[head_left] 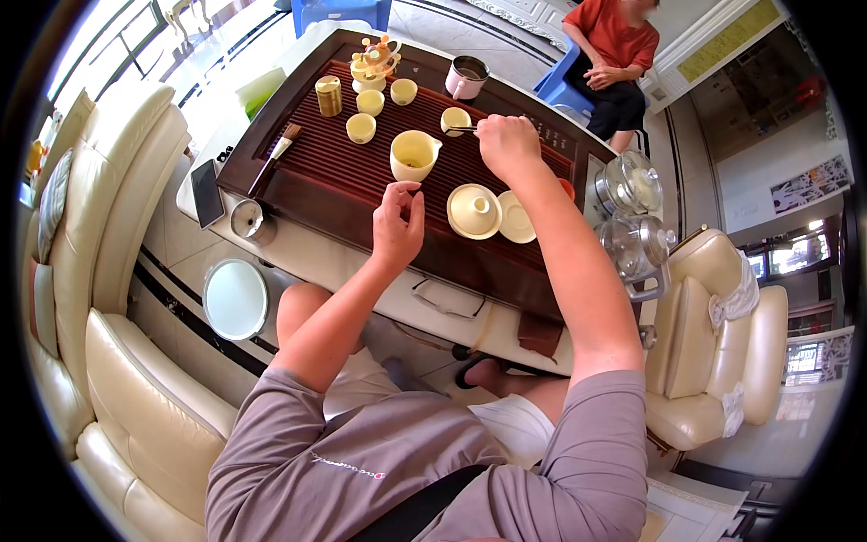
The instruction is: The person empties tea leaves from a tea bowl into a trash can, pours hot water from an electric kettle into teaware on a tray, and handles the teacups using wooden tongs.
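Observation:
My right hand is closed round dark tongs, whose tips meet a small cream cup on the slatted tea tray. Just below the cream pitcher is my left hand, its fingers curled; whether anything is between them is too small to tell. Under my right forearm lie a lidded cream bowl and a round cream dish. Three more small cups, one of them nearest the pitcher, stand toward the tray's back left.
A brush, gold tin, figurine and pink mug are on the tray. Glass kettles stand right; a phone and metal cup left. Glasses lie at the front edge. A person sits beyond.

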`<control>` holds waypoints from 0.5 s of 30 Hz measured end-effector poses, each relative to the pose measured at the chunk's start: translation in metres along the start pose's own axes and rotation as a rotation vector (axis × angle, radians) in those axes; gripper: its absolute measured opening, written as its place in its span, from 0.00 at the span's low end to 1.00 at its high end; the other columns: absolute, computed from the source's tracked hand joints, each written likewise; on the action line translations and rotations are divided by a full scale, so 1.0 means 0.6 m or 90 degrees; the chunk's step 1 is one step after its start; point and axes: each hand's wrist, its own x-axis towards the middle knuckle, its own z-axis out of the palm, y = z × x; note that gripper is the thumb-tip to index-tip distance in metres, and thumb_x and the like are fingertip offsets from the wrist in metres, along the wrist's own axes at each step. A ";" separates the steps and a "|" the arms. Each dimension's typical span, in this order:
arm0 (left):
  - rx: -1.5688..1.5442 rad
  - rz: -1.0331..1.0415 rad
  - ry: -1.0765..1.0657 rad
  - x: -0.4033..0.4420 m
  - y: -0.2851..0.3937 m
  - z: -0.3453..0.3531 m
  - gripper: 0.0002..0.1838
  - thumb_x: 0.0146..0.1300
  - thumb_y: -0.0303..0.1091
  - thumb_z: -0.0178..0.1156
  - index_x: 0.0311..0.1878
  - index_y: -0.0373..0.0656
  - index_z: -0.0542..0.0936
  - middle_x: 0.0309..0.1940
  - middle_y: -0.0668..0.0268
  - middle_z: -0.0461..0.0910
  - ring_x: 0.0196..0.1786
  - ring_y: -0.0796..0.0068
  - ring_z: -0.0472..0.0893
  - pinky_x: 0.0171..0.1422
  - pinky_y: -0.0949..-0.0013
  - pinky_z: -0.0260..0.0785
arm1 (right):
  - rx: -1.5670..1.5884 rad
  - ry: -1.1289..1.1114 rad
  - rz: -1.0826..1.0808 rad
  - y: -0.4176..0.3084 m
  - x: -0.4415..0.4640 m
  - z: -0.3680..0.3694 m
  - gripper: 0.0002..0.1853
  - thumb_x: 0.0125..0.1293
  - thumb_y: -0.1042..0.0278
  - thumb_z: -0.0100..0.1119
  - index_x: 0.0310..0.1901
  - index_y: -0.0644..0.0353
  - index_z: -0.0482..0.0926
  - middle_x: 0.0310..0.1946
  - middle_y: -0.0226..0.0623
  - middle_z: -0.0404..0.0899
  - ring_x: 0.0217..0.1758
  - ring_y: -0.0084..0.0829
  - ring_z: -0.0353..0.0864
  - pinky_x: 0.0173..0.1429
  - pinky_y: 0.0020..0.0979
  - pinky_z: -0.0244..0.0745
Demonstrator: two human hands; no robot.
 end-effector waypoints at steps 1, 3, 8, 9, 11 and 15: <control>-0.001 0.001 0.000 0.000 0.000 0.000 0.07 0.70 0.23 0.58 0.48 0.39 0.75 0.17 0.72 0.69 0.21 0.87 0.66 0.26 0.77 0.58 | -0.004 -0.009 0.004 0.000 -0.001 -0.002 0.12 0.64 0.70 0.52 0.32 0.54 0.87 0.33 0.41 0.87 0.40 0.41 0.89 0.48 0.42 0.78; 0.008 0.003 -0.001 0.000 -0.003 0.000 0.07 0.70 0.23 0.58 0.48 0.39 0.75 0.17 0.72 0.69 0.21 0.87 0.66 0.26 0.77 0.57 | -0.005 -0.025 0.007 0.003 0.000 -0.005 0.12 0.65 0.69 0.52 0.32 0.54 0.88 0.33 0.41 0.88 0.40 0.41 0.89 0.48 0.42 0.78; 0.004 0.008 0.001 0.000 -0.008 0.002 0.06 0.70 0.23 0.58 0.48 0.39 0.75 0.17 0.72 0.69 0.21 0.87 0.66 0.25 0.77 0.57 | -0.015 -0.039 0.006 0.004 0.001 -0.012 0.13 0.66 0.68 0.52 0.34 0.53 0.88 0.34 0.41 0.88 0.41 0.42 0.89 0.48 0.42 0.78; 0.002 0.010 0.002 0.000 -0.008 0.002 0.06 0.70 0.24 0.58 0.48 0.38 0.75 0.17 0.72 0.69 0.21 0.87 0.66 0.25 0.77 0.57 | -0.015 -0.044 0.012 0.004 0.002 -0.014 0.13 0.66 0.68 0.52 0.34 0.53 0.88 0.34 0.41 0.88 0.41 0.42 0.89 0.48 0.42 0.78; 0.005 0.010 0.002 0.001 -0.004 0.001 0.06 0.70 0.24 0.58 0.48 0.38 0.75 0.17 0.72 0.68 0.21 0.87 0.66 0.25 0.77 0.57 | -0.014 -0.050 0.018 0.002 0.003 -0.017 0.12 0.66 0.68 0.52 0.34 0.53 0.88 0.34 0.41 0.88 0.41 0.42 0.89 0.48 0.42 0.78; 0.006 0.003 -0.004 0.001 0.000 -0.001 0.06 0.70 0.24 0.58 0.48 0.38 0.74 0.17 0.72 0.69 0.21 0.86 0.66 0.25 0.77 0.57 | -0.020 -0.057 0.018 0.003 0.004 -0.020 0.12 0.66 0.69 0.52 0.34 0.53 0.88 0.34 0.41 0.88 0.41 0.42 0.89 0.48 0.42 0.79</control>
